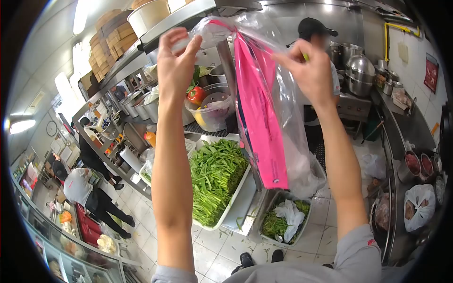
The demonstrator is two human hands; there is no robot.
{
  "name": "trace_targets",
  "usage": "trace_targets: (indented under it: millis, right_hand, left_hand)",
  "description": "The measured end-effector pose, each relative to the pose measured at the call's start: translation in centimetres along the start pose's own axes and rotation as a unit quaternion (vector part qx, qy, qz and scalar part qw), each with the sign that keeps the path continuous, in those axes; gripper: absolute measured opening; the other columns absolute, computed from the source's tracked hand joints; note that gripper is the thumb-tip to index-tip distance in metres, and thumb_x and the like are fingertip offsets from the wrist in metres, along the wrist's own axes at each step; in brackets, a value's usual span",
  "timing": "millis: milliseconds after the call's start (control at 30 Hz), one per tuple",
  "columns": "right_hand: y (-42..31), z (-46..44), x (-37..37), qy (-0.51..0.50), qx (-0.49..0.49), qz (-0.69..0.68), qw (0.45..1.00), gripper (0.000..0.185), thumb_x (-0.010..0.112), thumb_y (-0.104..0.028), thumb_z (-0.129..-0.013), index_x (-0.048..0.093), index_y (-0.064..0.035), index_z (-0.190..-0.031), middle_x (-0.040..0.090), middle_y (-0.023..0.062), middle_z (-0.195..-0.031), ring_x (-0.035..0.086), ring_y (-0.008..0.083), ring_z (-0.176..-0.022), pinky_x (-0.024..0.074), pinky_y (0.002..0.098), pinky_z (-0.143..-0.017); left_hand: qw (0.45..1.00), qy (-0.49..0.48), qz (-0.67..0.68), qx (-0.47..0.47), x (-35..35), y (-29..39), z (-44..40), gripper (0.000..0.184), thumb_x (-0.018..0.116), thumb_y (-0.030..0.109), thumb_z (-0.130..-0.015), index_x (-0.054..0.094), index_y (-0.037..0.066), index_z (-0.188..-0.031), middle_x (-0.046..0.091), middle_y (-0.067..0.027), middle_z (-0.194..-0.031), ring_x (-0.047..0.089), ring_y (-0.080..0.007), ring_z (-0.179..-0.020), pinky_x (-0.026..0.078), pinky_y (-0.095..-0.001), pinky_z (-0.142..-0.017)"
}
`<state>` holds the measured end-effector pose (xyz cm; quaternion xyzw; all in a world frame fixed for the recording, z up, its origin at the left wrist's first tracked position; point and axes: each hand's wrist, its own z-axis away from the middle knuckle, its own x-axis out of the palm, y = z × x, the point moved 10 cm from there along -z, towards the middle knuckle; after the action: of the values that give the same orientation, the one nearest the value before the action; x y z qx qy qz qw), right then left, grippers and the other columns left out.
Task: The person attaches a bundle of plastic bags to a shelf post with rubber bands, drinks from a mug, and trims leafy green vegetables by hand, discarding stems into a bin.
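A clear plastic bag with a bright pink printed panel (264, 118) hangs at the middle of the view. My right hand (306, 63) pinches its upper right edge, with something small and green at the fingers. At the bag's upper left corner is my left hand (178, 52), raised with thumb and fingers apart; whether it touches the plastic cannot be made out. Below and left of the bag, a white tray (225, 218) holds cut leafy greens (214, 179). Under the bag's lower end stands a bin (292, 239) with green scraps and a crumpled white plastic bag.
A clear tub (212, 115) with a red pepper stands on the shelf behind. One person (309, 33) in a black cap is at the back right, others at the left (80, 186). Pots (361, 70) and a steel counter (391, 118) line the right side.
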<state>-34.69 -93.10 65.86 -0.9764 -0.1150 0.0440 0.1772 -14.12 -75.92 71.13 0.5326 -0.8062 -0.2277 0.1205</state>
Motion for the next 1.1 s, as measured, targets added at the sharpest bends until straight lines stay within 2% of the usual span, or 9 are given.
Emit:
trace_targets:
  millis: [100,200,300,400,467,667,800,1033,1100]
  right_hand:
    - [-2.4,3.9,-1.8,0.061,-0.045,0.044,0.996,0.034,0.08,-0.007,-0.075,0.049,-0.0008,-0.063,0.048,0.0063,-0.058,0.044,0.0146,-0.051,0.0371,0.0292,-0.05]
    - [-2.3,6.7,-1.4,0.072,-0.027,0.016,0.997,0.032,0.079,-0.003,-0.074,0.049,0.0001,-0.063,0.047,0.0077,-0.058,0.042,0.0147,-0.05,0.036,0.0296,-0.048]
    - [-2.0,7.4,-1.5,0.046,-0.001,0.027,0.999,0.031,0.079,-0.004,-0.076,0.05,0.0,-0.065,0.051,0.0071,-0.062,0.048,0.0165,-0.053,0.0386,0.0308,-0.05]
    - [-1.7,3.5,-1.1,-0.005,-0.015,0.063,0.998,0.027,0.08,-0.011,-0.077,0.056,-0.0008,-0.071,0.053,0.0077,-0.066,0.054,0.0205,-0.059,0.0443,0.0329,-0.057]
    - [-4.0,-0.2,-2.3,0.078,-0.096,0.056,0.991,0.031,0.081,-0.028,-0.076,0.064,-0.0027,-0.082,0.063,0.012,-0.079,0.06,0.0253,-0.068,0.0491,0.0383,-0.066]
    - [-1.5,-6.3,7.1,-0.255,-0.043,0.152,0.954,0.037,0.071,-0.042,-0.08,0.072,-0.006,-0.086,0.068,0.0197,-0.082,0.065,0.0334,-0.071,0.0489,0.0445,-0.07]
    - [-2.5,-5.2,3.2,-0.199,-0.106,0.172,0.959,0.029,0.069,-0.031,-0.088,0.071,-0.0027,-0.087,0.055,0.0137,-0.058,0.05,0.0194,-0.053,0.0387,0.0368,-0.054]
    - [-3.7,-4.7,-1.1,-0.147,-0.159,0.208,0.954,0.021,0.068,-0.024,-0.089,0.072,-0.0037,-0.093,0.053,0.0118,-0.057,0.043,0.018,-0.051,0.037,0.0344,-0.052]
    - [-3.2,-4.6,-1.9,-0.141,-0.151,0.215,0.955,0.015,0.064,-0.019,-0.084,0.071,-0.0061,-0.085,0.055,0.0153,-0.059,0.049,0.0277,-0.053,0.0401,0.0395,-0.055]
  left_hand:
    - [0.962,0.0,-0.147,0.229,1.0,7.8,1.4,0.035,0.068,0.022,-0.089,0.061,0.007,-0.119,0.065,-0.0102,-0.112,0.063,-0.0165,-0.101,0.055,-0.0318,-0.08]
    - [0.913,-0.202,-0.249,0.253,6.9,10.3,2.9,0.034,0.067,0.018,-0.086,0.063,0.007,-0.118,0.066,-0.0102,-0.112,0.064,-0.0197,-0.104,0.053,-0.0341,-0.083]
    - [0.843,-0.241,-0.38,0.295,9.4,6.9,2.9,0.035,0.064,0.013,-0.084,0.063,0.005,-0.118,0.066,-0.0111,-0.112,0.063,-0.0297,-0.102,0.05,-0.0382,-0.087]
    - [0.857,-0.273,-0.36,0.247,9.6,5.9,0.9,0.027,0.063,0.011,-0.082,0.065,0.002,-0.108,0.066,-0.0153,-0.105,0.062,-0.0366,-0.097,0.047,-0.0435,-0.086]
    - [0.872,-0.291,-0.33,0.213,9.5,6.2,0.3,0.023,0.064,0.009,-0.081,0.064,-0.001,-0.102,0.064,-0.0179,-0.098,0.062,-0.0367,-0.094,0.048,-0.0433,-0.083]
    - [0.86,-0.293,-0.34,0.244,9.0,6.0,-0.7,0.022,0.064,0.009,-0.086,0.067,0.002,-0.107,0.067,-0.0175,-0.097,0.064,-0.0353,-0.09,0.049,-0.0413,-0.081]
    - [0.86,-0.296,-0.333,0.249,9.4,5.4,-0.7,0.025,0.064,0.012,-0.089,0.067,0.003,-0.112,0.07,-0.0166,-0.096,0.067,-0.0302,-0.087,0.051,-0.0381,-0.081]
    - [0.885,-0.271,-0.272,0.264,9.1,6.1,-0.6,0.025,0.066,0.016,-0.089,0.069,0.0,-0.109,0.071,-0.0161,-0.1,0.069,-0.0278,-0.089,0.052,-0.0352,-0.081]
    - [0.885,-0.262,-0.264,0.28,8.8,5.8,-0.5,0.025,0.065,0.016,-0.09,0.068,0.0,-0.11,0.071,-0.0152,-0.1,0.069,-0.0274,-0.09,0.052,-0.0356,-0.082]
